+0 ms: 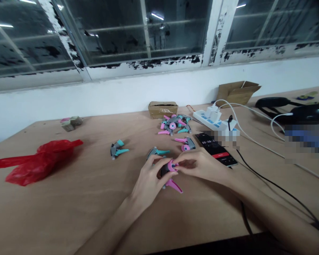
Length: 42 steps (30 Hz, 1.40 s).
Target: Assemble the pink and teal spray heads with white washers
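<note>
My left hand (154, 177) is closed round a small dark-grey and pink plastic piece (164, 170), which has a round pink end and a pink lever sticking out below. At that pink end, my right hand (202, 164) pinches a small pink part (176, 164) between thumb and fingertips. Just behind my left hand lies a grey and teal piece (154, 152) with a similar lever, partly covered by the hand. A grey and pink piece (186, 144) rests beyond my right hand. Further left is another grey and teal one (117, 148).
A pile of such pieces (175, 124) lies before a small cardboard box (162, 109). To the right are a phone (223, 156), a power strip (202, 117) with cables and an open carton (238, 92). A red plastic bag (42, 161) lies left.
</note>
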### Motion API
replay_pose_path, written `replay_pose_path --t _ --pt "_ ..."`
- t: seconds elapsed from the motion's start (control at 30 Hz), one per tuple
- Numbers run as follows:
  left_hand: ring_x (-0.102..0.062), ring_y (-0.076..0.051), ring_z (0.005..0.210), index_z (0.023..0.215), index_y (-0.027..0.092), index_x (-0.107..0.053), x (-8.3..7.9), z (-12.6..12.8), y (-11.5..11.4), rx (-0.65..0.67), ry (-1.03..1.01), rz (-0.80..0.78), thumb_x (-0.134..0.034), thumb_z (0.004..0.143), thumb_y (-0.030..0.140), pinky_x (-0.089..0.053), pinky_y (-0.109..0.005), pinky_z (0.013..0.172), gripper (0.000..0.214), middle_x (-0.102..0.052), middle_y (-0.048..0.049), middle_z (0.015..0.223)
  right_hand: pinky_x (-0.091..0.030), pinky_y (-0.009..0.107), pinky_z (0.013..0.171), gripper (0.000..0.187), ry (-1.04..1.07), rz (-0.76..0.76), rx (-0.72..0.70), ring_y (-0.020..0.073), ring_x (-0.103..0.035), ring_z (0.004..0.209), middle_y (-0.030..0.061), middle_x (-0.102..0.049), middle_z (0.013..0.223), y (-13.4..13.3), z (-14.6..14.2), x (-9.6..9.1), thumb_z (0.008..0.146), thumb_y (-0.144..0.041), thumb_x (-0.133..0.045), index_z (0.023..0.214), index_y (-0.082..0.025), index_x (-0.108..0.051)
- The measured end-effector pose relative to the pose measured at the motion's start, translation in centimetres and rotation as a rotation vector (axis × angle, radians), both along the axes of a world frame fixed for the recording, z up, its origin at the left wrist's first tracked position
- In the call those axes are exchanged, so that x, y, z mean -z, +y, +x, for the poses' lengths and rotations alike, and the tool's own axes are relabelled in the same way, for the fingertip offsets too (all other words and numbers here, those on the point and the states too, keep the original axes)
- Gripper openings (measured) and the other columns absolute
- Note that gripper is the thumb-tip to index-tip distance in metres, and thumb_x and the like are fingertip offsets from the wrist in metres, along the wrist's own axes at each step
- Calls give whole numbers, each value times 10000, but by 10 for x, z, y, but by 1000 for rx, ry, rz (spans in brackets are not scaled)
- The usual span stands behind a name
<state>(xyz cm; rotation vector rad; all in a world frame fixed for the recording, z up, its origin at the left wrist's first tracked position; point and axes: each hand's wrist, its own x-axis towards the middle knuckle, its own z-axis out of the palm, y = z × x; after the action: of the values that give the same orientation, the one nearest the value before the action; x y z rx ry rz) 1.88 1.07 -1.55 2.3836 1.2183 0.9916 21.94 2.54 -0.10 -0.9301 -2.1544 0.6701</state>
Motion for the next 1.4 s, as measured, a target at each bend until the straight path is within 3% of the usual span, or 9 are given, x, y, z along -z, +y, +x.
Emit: replay_pose_path --t 0.17,0.4,0.63,0.8,0.93,1.07,1.17,1.3,1.4 --pt "-581 -194 909 1049 269 -603 0 0 2 -19 -5 19 -600 818 331 -531 -350 752 239 -557 -45 1004 -483 259 680 128 -76 127 37 128 -634 689 -5 -702 808 0 -2 0 839 -243 -558 880 -231 -678" --pt "-574 -191 938 1049 245 -600 2 0 2 -30 7 30 -613 812 274 -517 -360 810 239 -559 -47 1005 -475 236 634 63 7 140 70 114 -611 656 -6 -672 764 -2 -7 5 776 -223 -602 803 -206 -657" --pt "-592 -193 915 1050 260 -605 3 3 1 -54 -2 43 -635 794 288 -530 -375 797 259 -564 -46 1022 -484 242 651 79 77 -60 65 120 -623 678 -4 -679 777 2 -5 6 777 -265 -609 818 -206 -644" --pt "-606 -176 899 1050 258 -590 0 6 -1 -65 -103 -18 -663 767 300 -553 -285 670 295 -595 -36 1045 -508 261 685 165 167 -253 -163 133 -637 790 15 -669 919 1 1 -3 770 -238 -616 933 -210 -609" --pt "-635 -166 838 1054 246 -570 -2 6 -4 -120 -148 -57 -690 736 277 -557 -274 650 342 -633 -22 1018 -522 253 659 293 213 -258 -223 149 -623 854 37 -628 1001 -2 -1 -2 713 -275 -695 967 -205 -567" --pt "-639 -170 866 1076 245 -569 -2 7 -4 -87 -125 -70 -681 742 280 -564 -267 660 354 -640 -27 1024 -518 292 741 207 264 -238 -142 143 -628 807 24 -628 922 -3 -3 2 744 -300 -680 837 -194 -527" --pt "-639 -163 888 1115 240 -549 -2 6 -2 -89 -165 -55 -630 790 286 -568 -275 705 338 -636 -34 1034 -524 300 720 227 294 -242 -43 151 -641 791 29 -635 934 3 3 3 775 -335 -647 887 -206 -498" --pt "-635 -155 828 1016 213 -581 1 -3 6 -222 -166 38 -552 843 259 -565 -285 690 181 -614 -37 977 -518 328 705 244 278 -92 271 189 -641 833 43 -642 945 26 20 14 831 -393 -570 970 -215 -476" --pt "-594 -170 940 1039 228 -582 5 -14 17 -246 -40 102 -460 874 156 -539 -330 797 218 -558 -47 1058 -484 400 770 222 65 96 507 250 -615 906 87 -642 961 40 29 21 853 -369 -542 977 -186 -517"
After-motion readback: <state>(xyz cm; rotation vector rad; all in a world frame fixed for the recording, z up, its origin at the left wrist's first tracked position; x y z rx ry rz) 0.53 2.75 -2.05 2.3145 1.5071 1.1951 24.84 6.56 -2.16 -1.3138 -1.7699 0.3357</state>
